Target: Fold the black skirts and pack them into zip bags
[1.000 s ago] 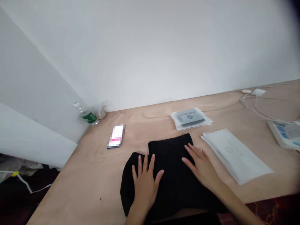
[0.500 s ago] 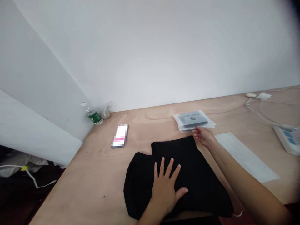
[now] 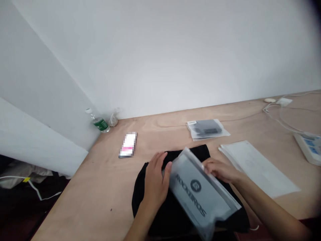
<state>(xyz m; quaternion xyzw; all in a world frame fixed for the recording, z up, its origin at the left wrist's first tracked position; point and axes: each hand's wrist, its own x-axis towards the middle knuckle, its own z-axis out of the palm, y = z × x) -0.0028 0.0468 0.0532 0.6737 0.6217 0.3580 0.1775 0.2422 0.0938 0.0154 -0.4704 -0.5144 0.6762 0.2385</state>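
Note:
A frosted plastic bag [image 3: 190, 197] printed with "ROCKBROS" is tilted over the folded black cloth [image 3: 163, 217], with something grey inside. My right hand [image 3: 219, 170] pinches the bag along its upper right edge. At the bag's left corner, my left hand [image 3: 155, 177] rests over the cloth, its thumb apart from the fingers; whether it touches the bag is hard to make out. Part of the cloth is hidden beneath the bag and my hands.
Another packaged item [image 3: 207, 130] lies behind the cloth. White plastic sheets [image 3: 258, 167] are on the right, near a power strip [image 3: 309, 147] and cables. A phone [image 3: 128, 144] and a water bottle [image 3: 100, 124] stand off to the left.
My right hand has taken the printed bag from the stack at the back and brought it over the cloth. My left hand has shifted left from lying flat on the cloth.

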